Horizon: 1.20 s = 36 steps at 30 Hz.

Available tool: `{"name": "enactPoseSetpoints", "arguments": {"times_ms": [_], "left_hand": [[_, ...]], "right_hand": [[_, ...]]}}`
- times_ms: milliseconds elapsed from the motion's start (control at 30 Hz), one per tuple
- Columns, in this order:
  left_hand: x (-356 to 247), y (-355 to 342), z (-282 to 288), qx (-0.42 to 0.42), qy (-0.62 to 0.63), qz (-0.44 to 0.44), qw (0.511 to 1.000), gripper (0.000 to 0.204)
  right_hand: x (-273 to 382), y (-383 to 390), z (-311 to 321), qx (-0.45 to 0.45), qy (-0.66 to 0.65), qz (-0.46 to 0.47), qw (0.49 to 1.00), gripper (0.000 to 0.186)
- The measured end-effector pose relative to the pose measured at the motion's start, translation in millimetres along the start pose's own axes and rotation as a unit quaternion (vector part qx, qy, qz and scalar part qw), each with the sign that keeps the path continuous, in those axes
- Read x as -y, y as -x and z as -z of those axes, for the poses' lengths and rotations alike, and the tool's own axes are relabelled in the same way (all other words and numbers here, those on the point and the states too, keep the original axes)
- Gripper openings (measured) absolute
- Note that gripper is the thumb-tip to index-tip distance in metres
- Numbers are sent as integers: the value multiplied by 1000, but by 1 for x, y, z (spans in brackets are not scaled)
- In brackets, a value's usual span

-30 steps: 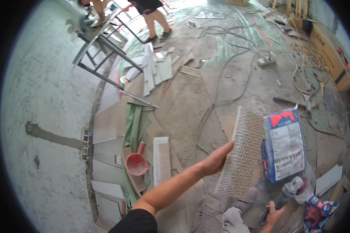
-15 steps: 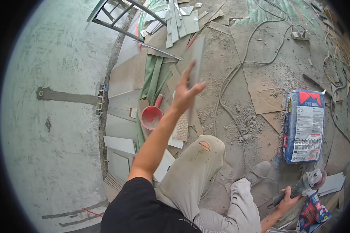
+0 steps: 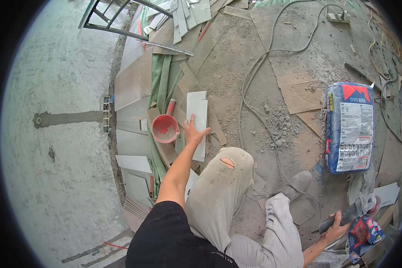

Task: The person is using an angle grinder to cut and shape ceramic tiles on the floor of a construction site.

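Observation:
My left hand (image 3: 194,133) rests with its fingers spread on a narrow white tile strip (image 3: 200,111), which lies flat on the floor in front of my bent knee. Another pale tile edge shows just beyond its far end. Beside that hand, to the left, sits a red plastic scoop (image 3: 165,129) with grey residue inside. At the lower right, my right hand (image 3: 336,228) is wrapped round the body of an angle grinder (image 3: 355,211), its disc (image 3: 375,204) facing away to the right.
A blue and white bag (image 3: 350,129) lies at the right. The grinder's grey cord (image 3: 267,125) loops across rubble and cardboard. Tile offcuts (image 3: 190,18) are piled far off near a metal frame (image 3: 120,27). A torn blue-red bag (image 3: 364,236) lies beneath the grinder. The wall (image 3: 67,169) stands left.
My left hand has lowered toward me; the strip it held up on edge, blurred, now lies flat under its fingers. My right hand still grips the grinder. The view has shifted slightly.

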<state>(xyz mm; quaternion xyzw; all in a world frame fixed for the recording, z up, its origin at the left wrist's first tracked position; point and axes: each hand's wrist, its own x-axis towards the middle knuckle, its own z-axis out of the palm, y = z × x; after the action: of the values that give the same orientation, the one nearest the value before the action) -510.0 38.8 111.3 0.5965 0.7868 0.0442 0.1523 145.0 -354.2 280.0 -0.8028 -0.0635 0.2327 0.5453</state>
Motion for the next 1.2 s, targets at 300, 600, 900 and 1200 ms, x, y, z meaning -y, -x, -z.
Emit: {"name": "enactPoseSetpoints", "arguments": {"times_ms": [300, 600, 900, 1200], "left_hand": [[-7, -18, -7, 26, -28, 71, 997, 147], [20, -52, -10, 29, -41, 25, 998, 156], [-117, -31, 50, 14, 216, -148, 965, 47], [-465, 259, 44, 410, 188, -739, 500, 44]], "right_hand": [[-6, 10, 3, 12, 19, 4, 1000, 30], [-4, 20, -1, -7, -15, -32, 999, 31], [16, 14, -44, -1, 20, -99, 995, 62], [48, 6, -98, -10, -74, -94, 993, 67]]}}
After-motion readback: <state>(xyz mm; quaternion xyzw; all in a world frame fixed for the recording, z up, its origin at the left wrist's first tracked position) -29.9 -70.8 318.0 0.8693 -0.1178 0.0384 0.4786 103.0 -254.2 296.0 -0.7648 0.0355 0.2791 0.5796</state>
